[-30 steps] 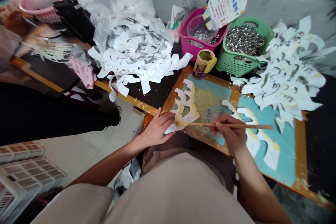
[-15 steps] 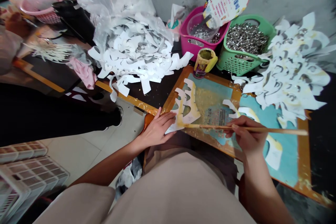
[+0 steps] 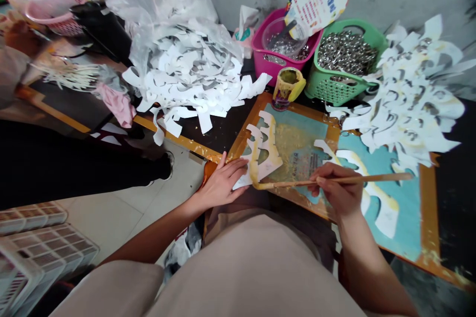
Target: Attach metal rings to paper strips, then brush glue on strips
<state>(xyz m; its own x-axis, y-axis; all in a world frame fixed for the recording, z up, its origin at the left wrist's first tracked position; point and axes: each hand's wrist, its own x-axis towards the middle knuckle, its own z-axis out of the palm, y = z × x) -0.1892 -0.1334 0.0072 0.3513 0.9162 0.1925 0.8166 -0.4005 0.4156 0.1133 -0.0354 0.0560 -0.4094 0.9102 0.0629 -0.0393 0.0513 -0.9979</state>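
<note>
My left hand (image 3: pixel 222 183) lies with fingers spread on the lower left edge of a white cut-out piece (image 3: pixel 271 161) at the board's near edge. In my right hand (image 3: pixel 336 188) is a long wooden stick (image 3: pixel 383 178), pinched between the fingers. Its left tip touches the piece's lower edge, where a yellowish smear shows. More white cut-outs with yellow streaks (image 3: pixel 386 208) lie to the right on the blue-green board (image 3: pixel 407 223). An open, stained can (image 3: pixel 286 89) stands behind the board.
Behind are a pink basket (image 3: pixel 269 67) and a green basket (image 3: pixel 330 90) of metal rings. White cut-outs are heaped on the left (image 3: pixel 193 69) and right (image 3: pixel 409 94). At far left are a black bottle (image 3: pixel 100 29), a person's dark-clothed leg (image 3: pixel 74 163) and white crates (image 3: pixel 52 242).
My right hand has moved left and slightly down with the stick, whose tip has shifted to the lower edge of the piece. My left hand stays in place.
</note>
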